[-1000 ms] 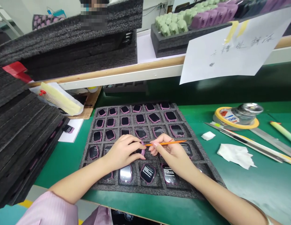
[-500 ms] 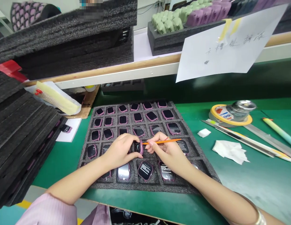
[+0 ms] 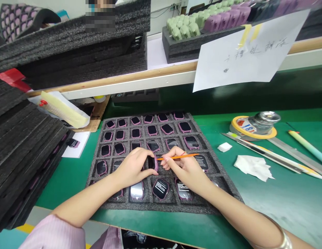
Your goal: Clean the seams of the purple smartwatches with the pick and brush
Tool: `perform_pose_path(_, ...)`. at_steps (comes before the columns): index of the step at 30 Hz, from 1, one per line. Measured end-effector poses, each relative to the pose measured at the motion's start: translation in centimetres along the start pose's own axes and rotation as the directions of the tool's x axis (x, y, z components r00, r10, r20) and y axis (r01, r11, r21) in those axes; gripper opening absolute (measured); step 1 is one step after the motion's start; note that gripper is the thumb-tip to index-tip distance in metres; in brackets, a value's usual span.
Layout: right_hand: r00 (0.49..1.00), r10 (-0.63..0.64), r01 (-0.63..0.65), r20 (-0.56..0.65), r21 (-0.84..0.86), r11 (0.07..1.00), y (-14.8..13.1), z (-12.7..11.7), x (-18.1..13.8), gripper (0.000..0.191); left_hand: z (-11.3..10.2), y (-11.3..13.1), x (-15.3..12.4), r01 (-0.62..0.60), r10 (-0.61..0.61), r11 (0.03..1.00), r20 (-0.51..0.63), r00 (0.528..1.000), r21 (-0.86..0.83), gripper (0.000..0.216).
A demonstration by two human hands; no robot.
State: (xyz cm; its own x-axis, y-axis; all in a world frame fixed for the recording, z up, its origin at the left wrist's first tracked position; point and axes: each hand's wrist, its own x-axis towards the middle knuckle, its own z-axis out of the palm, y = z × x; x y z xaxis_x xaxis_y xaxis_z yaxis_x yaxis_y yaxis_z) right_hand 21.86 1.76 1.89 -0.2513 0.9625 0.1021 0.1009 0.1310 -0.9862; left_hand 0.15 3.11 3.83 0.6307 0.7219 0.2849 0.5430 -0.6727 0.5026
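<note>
Grey foam tray holds pink watches; left grip pinches 1 watch, right grip an orange stick.

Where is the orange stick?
In the head view, the orange stick is pinched in the right hand, over the grey foam tray, right beside the pink watch held in the left hand.

pink-framed smartwatch | tilted on edge, dark screen | orange stick | tip just beside watch's rim
</note>
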Motion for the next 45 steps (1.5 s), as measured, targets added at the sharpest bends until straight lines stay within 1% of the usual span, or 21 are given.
perform_pose_path(2,1.0,-0.011,0.011,-0.002,-0.004,1.0,0.1,0.1,0.0,0.034,-0.2,0.6,0.0,-0.076,0.077,0.997,-0.049,0.996,0.024,0.041)
perform_pose_path(3,1.0,-0.014,0.014,-0.004,-0.005,1.0,0.1,0.1,0.0,0.033,-0.2,1.1,0.0,-0.142,0.144,0.989,-0.061,0.988,0.032,0.038)
perform_pose_path(4,1.0,-0.014,0.014,-0.008,-0.006,1.0,0.1,0.1,0.0,0.033,-0.2,1.6,0.0,-0.218,0.219,0.975,-0.049,0.974,0.034,0.033)
perform_pose_path(5,1.0,-0.012,0.012,-0.015,-0.006,1.0,0.0,0.1,0.1,0.033,-0.2,2.1,-0.1,-0.292,0.293,0.956,-0.008,0.956,0.032,0.029)
perform_pose_path(7,0.999,-0.008,0.008,-0.037,-0.001,1.0,-0.3,0.1,0.1,0.034,0.1,3.0,-0.2,-0.403,0.396,0.914,0.13,0.909,0.034,0.03)
perform_pose_path(9,0.998,-0.008,0.009,-0.066,0.009,1.0,-0.9,-0.2,0.0,0.036,0.4,3.5,-0.5,-0.436,0.406,0.897,0.254,0.878,0.071,0.037)
perform_pose_path(10,0.997,-0.01,0.012,-0.08,0.018,1.0,-1.2,-0.3,-0.2,0.036,0.5,3.6,-0.6,-0.43,0.387,0.897,0.287,0.876,0.101,0.041)
perform_pose_path(12,0.993,-0.029,0.033,-0.112,0.033,0.999,-1.8,-0.7,-0.8,0.034,0.6,3.6,-1.1,-0.389,0.331,0.91,0.312,0.891,0.146,0.046)
perform_pose_path(14,0.989,-0.056,0.062,-0.14,0.039,0.997,-2.1,-0.9,-1.7,0.028,0.4,3.6,-1.5,-0.331,0.273,0.93,0.299,0.914,0.161,0.047)
perform_pose_path(16,0.988,-0.066,0.073,-0.141,0.046,0.996,-2.1,-0.9,-2.7,0.024,0.2,3.5,-2.0,-0.278,0.233,0.95,0.272,0.933,0.139,0.043)
perform_pose_path(18,0.993,-0.049,0.053,-0.104,0.044,0.998,-1.7,-0.7,-3.7,0.025,0.2,3.3,-2.3,-0.247,0.217,0.964,0.242,0.946,0.098,0.04)
perform_pose_path(22,1.0,-0.012,0.012,-0.005,-0.006,1.0,-0.8,-0.4,-4.9,0.028,0.4,3.0,-2.4,-0.261,0.245,0.962,0.163,0.956,0.083,0.041)
perform_pose_path(25,1.0,0.004,-0.004,0.013,0.003,1.0,-0.6,-0.3,-5.1,0.027,0.6,2.8,-2.2,-0.253,0.24,0.964,0.146,0.96,0.079,0.042)
perform_pose_path(27,1.0,-0.003,0.003,0.022,-0.004,1.0,-0.6,-0.4,-5.1,0.026,0.7,2.9,-2.2,-0.22,0.211,0.974,0.145,0.967,0.048,0.042)
perform_pose_path(31,0.996,-0.06,0.065,0.066,-0.077,0.995,-0.6,-0.5,-5.1,0.025,0.6,3.0,-2.2,-0.116,0.125,0.991,0.149,0.981,-0.067,0.047)
perform_pose_path(34,0.992,-0.096,0.103,0.08,-0.097,0.99,-0.7,-0.4,-5.0,0.024,0.6,2.9,-2.3,-0.074,0.089,0.991,0.139,0.986,-0.107,0.055)
perform_pose_path(45,0.981,-0.159,0.174,0.109,-0.155,0.972,-0.7,-0.6,-5.0,0.019,0.5,3.0,-2.2,-0.071,0.088,0.992,0.16,0.983,-0.106,0.051)
